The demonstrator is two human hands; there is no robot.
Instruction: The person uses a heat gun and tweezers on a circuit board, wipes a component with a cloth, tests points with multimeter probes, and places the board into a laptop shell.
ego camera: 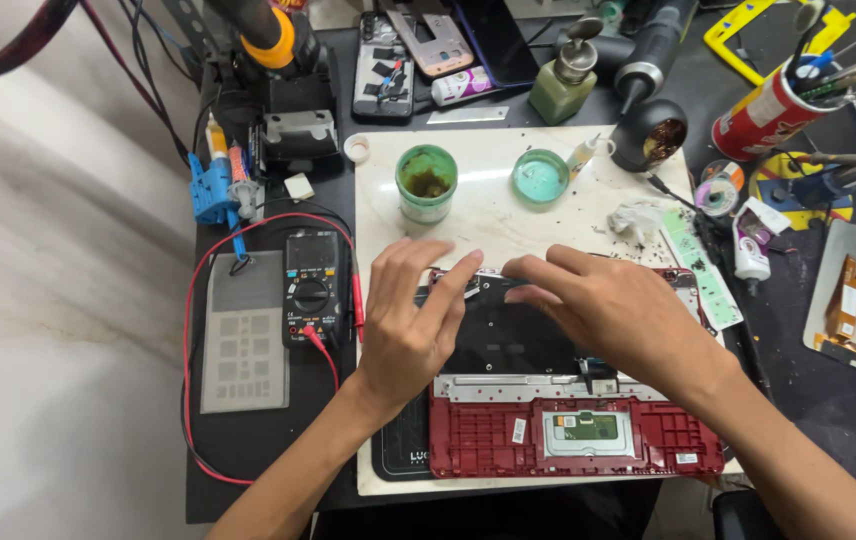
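Fingers of the left hand point(406, 325) were spread loosely, tips resting on the upper edge of the red laptop shell point(573, 440) at frame centre; they closed on nothing that I could see. Fingers of the right hand point(616, 312) were stretched flat toward the left, tips just beside those of the left hand, over the same edge. Whether they pinched something small there, I could not tell.

The shell lay opened, inside up, at lower centre, on a pale mat point(493, 215) on the dark tabletop point(808, 390). Both hands covered its black inner panel point(513, 345); the touchpad board point(588, 430) showed below them.

Above the hands, on the mat: a green jar point(426, 183) and a teal dish point(540, 177), apart from each other. Left of the mat: a black multimeter point(311, 287) with red leads, beside a grey stencil plate point(244, 332). Upper right: a red can point(770, 112) full of tools.
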